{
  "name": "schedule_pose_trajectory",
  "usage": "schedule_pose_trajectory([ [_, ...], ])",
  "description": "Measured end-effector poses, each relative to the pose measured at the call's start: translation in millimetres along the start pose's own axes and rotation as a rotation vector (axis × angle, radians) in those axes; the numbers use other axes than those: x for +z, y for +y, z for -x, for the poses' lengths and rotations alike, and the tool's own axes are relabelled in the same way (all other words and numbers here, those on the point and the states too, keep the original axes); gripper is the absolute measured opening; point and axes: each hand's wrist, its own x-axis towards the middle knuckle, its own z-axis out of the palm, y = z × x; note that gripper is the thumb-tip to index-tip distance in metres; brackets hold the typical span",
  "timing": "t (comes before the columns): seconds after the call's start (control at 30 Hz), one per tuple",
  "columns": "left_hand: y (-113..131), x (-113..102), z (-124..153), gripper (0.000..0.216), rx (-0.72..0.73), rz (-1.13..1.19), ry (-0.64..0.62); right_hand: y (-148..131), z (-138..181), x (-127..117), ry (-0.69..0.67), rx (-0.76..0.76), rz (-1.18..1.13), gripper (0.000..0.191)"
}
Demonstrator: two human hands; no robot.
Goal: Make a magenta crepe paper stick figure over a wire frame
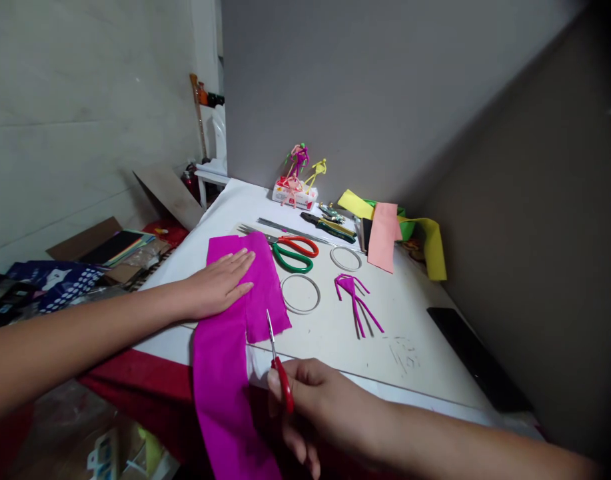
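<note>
My left hand (220, 283) lies flat, fingers stretched out, on a sheet of magenta crepe paper (235, 333) that hangs over the near edge of the white table (425, 340). My right hand (315, 407) is closed round the red handle of a small pair of scissors (278, 357). The blades point away from me and touch the paper's right edge.
On the table lie a larger red-and-green pair of scissors (292, 253), two wire rings (300, 293), a magenta paper figure (355, 300), pink, yellow and green paper strips (390, 233), a cutter knife (328, 228), small figures on a box (298, 180) and a dark phone (478, 360). Cardboard and bags clutter the left.
</note>
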Motion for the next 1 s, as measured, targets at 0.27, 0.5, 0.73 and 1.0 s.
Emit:
schedule_pose_trajectory([
  [0.27, 23, -2, 16, 0.071, 0.109, 0.031, -0.043, -3, -2, -3, -0.04, -0.035, -0.012, 0.053],
  [0.5, 26, -24, 16, 0.063, 0.158, 0.184, -0.148, -2, 14, -11, 0.145, -0.324, 0.095, 0.04],
  [0.73, 20, -14, 0, 0.06, 0.172, 0.3, -0.081, -11, 16, -31, 0.083, -0.226, 0.169, 0.039],
  [1.0, 17, -1, -16, 0.057, 0.082, 0.346, 0.082, -5, 0, -6, -0.162, -0.023, -0.242, 0.058],
])
